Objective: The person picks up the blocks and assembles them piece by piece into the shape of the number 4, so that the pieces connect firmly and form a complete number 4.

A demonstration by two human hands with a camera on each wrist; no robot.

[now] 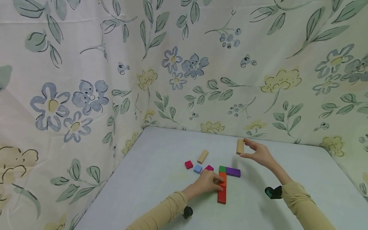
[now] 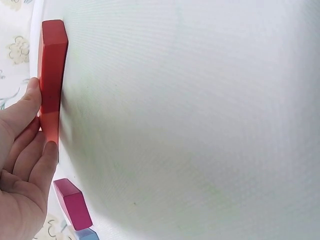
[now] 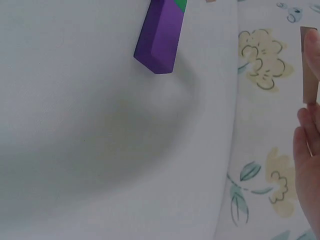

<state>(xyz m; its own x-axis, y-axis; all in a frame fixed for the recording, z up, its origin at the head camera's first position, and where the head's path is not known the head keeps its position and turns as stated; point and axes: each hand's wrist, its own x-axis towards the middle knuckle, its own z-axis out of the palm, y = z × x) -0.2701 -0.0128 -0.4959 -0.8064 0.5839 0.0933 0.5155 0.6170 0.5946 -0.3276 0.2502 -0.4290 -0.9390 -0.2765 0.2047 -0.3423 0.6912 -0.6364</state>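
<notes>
My left hand (image 1: 206, 180) rests fingertips on a row of blocks, at the joint between an orange block (image 1: 222, 175) and a red block (image 1: 221, 197). In the left wrist view, its thumb lies against the red block's upper edge, with the other fingers by the orange one. A green block (image 1: 222, 168) tops the row, and a purple block (image 1: 233, 172) extends rightward from it. Raised at the right, my right hand (image 1: 260, 154) pinches a plain wooden block (image 1: 240, 147) upright between thumb and fingers. A magenta block (image 2: 73, 204) sits beside the left hand, partly covered by it in the head view.
Left of the row lie a second wooden block (image 1: 203, 156), a small crimson block (image 1: 188, 164) and a light blue block (image 1: 197, 168). They are on a white table (image 1: 166, 143) with a floral curtain (image 1: 189, 105) behind and at the left.
</notes>
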